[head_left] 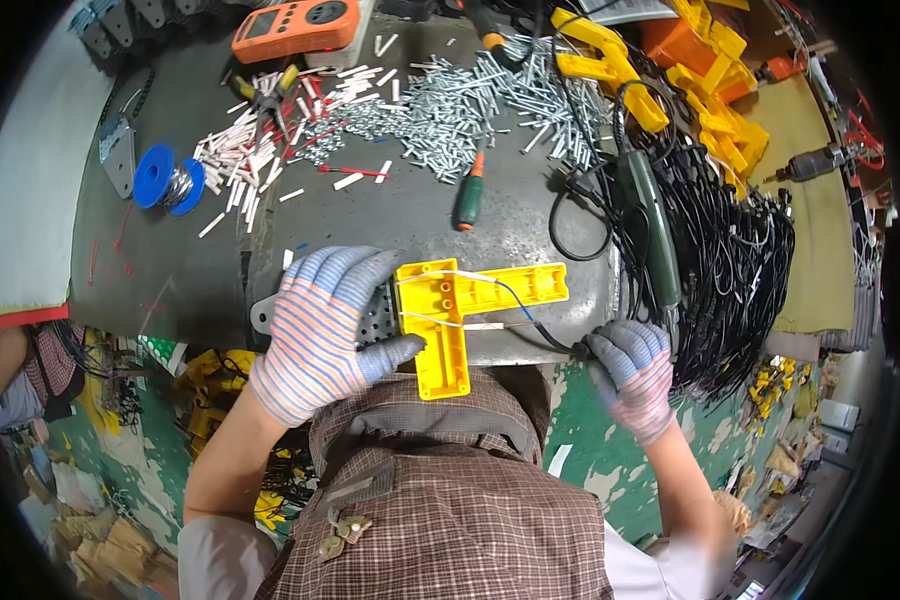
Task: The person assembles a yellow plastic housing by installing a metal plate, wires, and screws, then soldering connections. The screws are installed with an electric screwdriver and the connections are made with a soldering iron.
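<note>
1. The left hand (320,335), in a striped work glove, lies flat with its fingers spread on the near edge of the desk (170,270). Its thumb presses against the side of the yellow plastic housing (460,305). Its grip is open and closes round nothing.
2. The housing is an open T-shaped shell lying flat at the desk's front edge, between the two hands. Thin white and blue wires (490,285) run across its channels.
3. The right hand (635,375), also gloved, has its grip closed on the black cable (560,345) where the cable leaves the housing's right side.
4. To do this well, I judge that the left hand should keep the shell pinned flat. The right hand should feed the cable in without kinking it, so that the thin wires stay in their grooves.
5. No real container shows. Loose silver screws (470,100) and white tubes (240,150) lie in heaps on the desk, and a blue solder spool (160,178) lies to the left. More yellow shells (715,95) and a bundle of black cables (740,270) lie to the right.
</note>
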`<state>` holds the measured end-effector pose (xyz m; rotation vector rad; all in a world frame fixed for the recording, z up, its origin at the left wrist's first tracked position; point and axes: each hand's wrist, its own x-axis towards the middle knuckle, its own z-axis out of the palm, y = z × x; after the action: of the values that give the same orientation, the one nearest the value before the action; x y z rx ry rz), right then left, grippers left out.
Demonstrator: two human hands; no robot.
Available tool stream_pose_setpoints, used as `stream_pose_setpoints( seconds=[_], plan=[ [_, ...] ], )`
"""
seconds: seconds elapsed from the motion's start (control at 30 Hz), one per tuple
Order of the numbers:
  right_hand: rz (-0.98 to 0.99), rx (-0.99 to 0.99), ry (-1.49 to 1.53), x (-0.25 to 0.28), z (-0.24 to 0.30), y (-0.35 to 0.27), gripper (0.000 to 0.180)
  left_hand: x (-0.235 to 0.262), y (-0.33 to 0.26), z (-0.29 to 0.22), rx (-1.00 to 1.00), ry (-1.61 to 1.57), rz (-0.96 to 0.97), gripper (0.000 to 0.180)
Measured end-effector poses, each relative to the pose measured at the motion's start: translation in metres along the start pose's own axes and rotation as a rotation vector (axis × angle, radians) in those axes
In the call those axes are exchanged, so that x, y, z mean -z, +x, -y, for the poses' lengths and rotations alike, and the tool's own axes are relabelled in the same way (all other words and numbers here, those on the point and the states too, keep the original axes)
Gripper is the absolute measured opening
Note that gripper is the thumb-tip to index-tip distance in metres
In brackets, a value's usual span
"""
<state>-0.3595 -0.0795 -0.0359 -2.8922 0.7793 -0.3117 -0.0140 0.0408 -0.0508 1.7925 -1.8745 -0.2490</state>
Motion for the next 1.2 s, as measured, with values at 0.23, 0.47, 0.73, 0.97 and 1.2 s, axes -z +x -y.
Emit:
stream_pose_setpoints(
  seconds=[0.23, 0.47, 0.73, 0.97, 1.2],
  plan=[
    [-0.255, -0.012, 0.128, 0.0, 0.007, 0.059, 0.026, 0.023, 0.008, 0.013, 0.002, -0.061, 0.11, 0.067],
    [-0.047, 0.048, -0.023, -0.006, 0.008, 0.096, 0.023, 0.025, 0.003, 0.016, -0.015, -0.037, 0.068, 0.07],
    [0.162, 0.06, -0.112, 0.008, 0.01, 0.105, 0.026, 0.026, 0.001, 0.015, -0.045, 0.048, 0.054, 0.071],
    [0.145, 0.194, -0.273, 0.003, 0.009, 0.106, 0.029, 0.027, 0.003, 0.013, -0.03, 0.063, 0.099, 0.078],
    [0.079, 0.244, -0.293, -0.003, 0.015, 0.103, 0.028, 0.023, 0.054, -0.012, 0.088, 0.022, 0.057, 0.084]
  ],
)
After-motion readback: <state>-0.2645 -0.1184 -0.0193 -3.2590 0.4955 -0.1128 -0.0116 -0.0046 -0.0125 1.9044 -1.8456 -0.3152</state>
